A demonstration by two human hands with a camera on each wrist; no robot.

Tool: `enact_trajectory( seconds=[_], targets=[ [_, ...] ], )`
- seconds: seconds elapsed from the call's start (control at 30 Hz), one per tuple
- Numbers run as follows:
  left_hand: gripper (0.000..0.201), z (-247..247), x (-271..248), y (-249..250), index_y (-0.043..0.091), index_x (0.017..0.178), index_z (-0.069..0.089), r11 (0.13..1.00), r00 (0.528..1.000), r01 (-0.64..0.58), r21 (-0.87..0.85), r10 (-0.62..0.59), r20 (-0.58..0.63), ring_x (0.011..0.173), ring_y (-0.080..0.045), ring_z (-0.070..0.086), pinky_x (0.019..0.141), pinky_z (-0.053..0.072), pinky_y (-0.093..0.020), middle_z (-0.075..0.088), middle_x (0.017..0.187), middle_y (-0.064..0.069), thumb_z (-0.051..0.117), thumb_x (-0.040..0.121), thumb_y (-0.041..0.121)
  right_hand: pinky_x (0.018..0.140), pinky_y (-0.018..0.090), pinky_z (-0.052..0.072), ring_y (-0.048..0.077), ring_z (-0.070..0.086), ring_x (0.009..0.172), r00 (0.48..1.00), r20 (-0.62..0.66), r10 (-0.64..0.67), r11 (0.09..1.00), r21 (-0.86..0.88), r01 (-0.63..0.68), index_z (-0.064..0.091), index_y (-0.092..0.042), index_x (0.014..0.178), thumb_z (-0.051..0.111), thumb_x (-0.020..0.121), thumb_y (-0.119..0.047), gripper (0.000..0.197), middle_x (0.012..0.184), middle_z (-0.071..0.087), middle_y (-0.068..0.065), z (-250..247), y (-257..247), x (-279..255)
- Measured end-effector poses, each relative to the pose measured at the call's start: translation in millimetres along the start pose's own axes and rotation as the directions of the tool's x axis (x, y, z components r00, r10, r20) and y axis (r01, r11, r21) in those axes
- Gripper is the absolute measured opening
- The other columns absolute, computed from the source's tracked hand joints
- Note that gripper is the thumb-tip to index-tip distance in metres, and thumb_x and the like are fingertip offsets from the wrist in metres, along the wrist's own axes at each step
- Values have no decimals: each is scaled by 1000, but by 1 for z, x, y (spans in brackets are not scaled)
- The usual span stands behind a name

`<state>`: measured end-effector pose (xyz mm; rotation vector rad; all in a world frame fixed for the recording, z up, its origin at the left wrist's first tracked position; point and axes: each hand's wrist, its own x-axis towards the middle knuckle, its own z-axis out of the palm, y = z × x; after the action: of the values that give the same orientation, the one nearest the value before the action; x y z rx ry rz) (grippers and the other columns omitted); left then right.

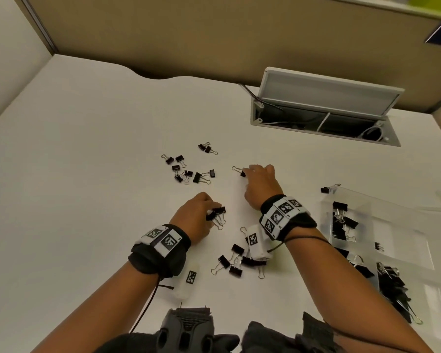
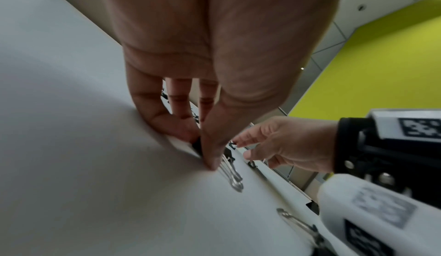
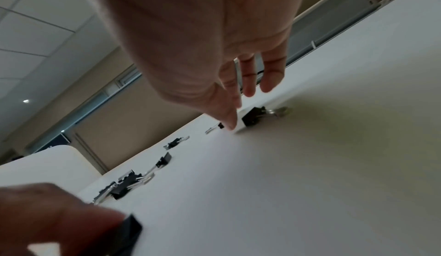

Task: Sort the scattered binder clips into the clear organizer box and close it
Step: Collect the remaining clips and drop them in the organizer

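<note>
Black binder clips (image 1: 218,212) pinched in left hand (image 1: 195,215); right hand (image 1: 261,184) grip half-hidden, touching clip (image 1: 242,173).

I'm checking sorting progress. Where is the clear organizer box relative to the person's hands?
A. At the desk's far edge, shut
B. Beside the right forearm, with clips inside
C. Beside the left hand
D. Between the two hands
B: the clear organizer box lies open beside the right forearm, black binder clips in its compartments.

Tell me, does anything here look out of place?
Yes: black binder clips lie scattered loose over the white desk, outside the clear organizer box. One clip perches at the box's far corner.
</note>
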<state>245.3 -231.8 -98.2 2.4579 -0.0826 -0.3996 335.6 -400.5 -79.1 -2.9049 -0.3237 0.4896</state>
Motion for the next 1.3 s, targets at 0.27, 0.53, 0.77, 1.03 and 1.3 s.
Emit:
enact_trajectory(
  seconds=[0.27, 0.53, 0.77, 1.03, 1.3],
  targets=[
    [44, 11, -39, 6, 29, 125, 60, 999, 992, -43, 34, 38, 122, 98, -16, 57, 81, 45, -22, 56, 111, 1, 63, 85, 12, 88, 32, 47, 26, 33, 121, 970, 100, -221, 966, -115, 232, 50, -12, 129, 47, 84, -3, 46, 128, 46, 6, 12, -25, -59],
    [68, -17, -26, -4, 27, 147, 24, 995, 996, -10, 104, 19, -88, 135, -24, 25, 107, 33, -45, 20, 157, 6, 52, 89, 49, 90, 31, 46, 20, 35, 119, 963, 139, -231, 970, -44, 239, 55, -16, 126, 53, 86, -9, 40, 125, 51, 0, 17, -17, -113],
    [72, -28, 6, -13, 27, 151, 6, 922, 991, 88, 376, -121, 63, 138, -28, 19, 104, 31, -48, -3, 161, 10, 31, 92, 60, 88, 18, 36, 15, 33, 122, 978, 115, -173, 985, 40, 169, 46, -22, 136, 43, 87, -1, 53, 131, 48, -6, 13, -3, -123],
    [73, -26, -28, 6, 33, 149, 15, 968, 985, 66, 242, -101, 138, 137, -28, 24, 107, 27, -43, 32, 151, -5, 46, 89, 58, 97, 18, 31, 15, 40, 124, 997, 73, -30, 985, 170, 18, 48, -23, 134, 51, 94, -20, 40, 133, 49, -3, 10, 25, -145],
    [113, -12, -63, 6, 41, 147, 15, 997, 972, 57, -45, -45, 232, 139, -22, 23, 112, 30, -41, 20, 154, 3, 81, 57, 57, 103, 32, 41, 19, 43, 126, 978, 193, 81, 959, 251, -129, 24, -22, 148, 82, 59, -51, 110, 144, 33, 0, 20, 39, -166]
  ],
)
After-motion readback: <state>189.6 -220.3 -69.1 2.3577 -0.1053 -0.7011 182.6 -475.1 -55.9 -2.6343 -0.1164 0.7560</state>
